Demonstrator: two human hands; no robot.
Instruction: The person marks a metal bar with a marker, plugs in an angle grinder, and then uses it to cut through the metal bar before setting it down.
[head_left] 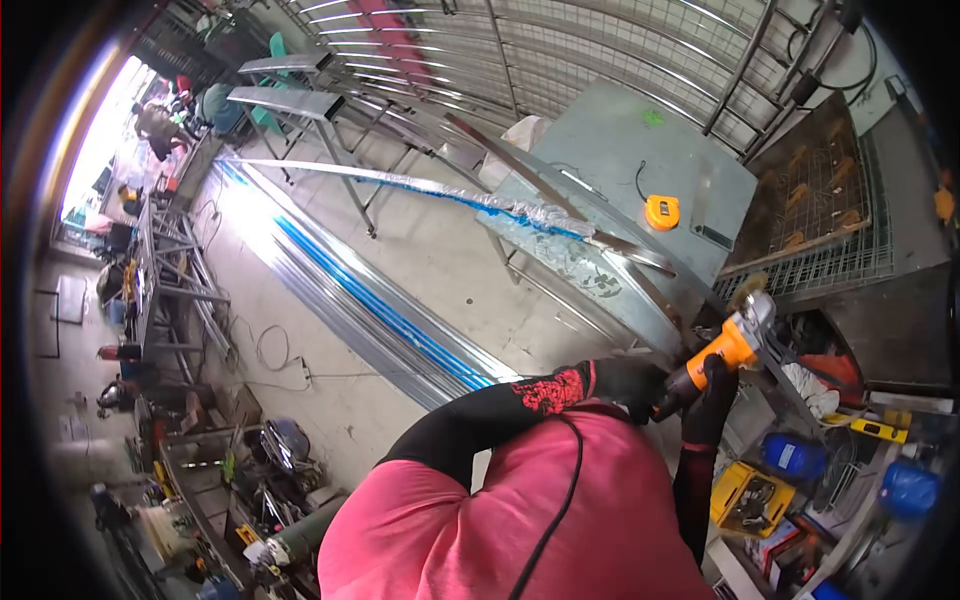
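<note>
An orange and black angle grinder (728,350) is held in front of my chest at the right, its round disc (747,291) tilted up and away from me. My right hand (708,405), in a black glove, is wrapped around the grinder's body. The black-gloved left hand (632,386) closes on the grinder's dark rear end; its fingers are partly hidden. Just beyond the grinder lies a grey metal worktable (620,130). On it rest a yellow tape measure (661,212) and a long metal bar partly wrapped in blue and clear plastic (480,200).
Long metal profiles with blue film (340,270) lie on the floor at left. A black cord (560,500) runs over my pink shirt. At right are a yellow crate (752,499) and a blue container (793,456). Another person (160,128) is bent over near the far doorway.
</note>
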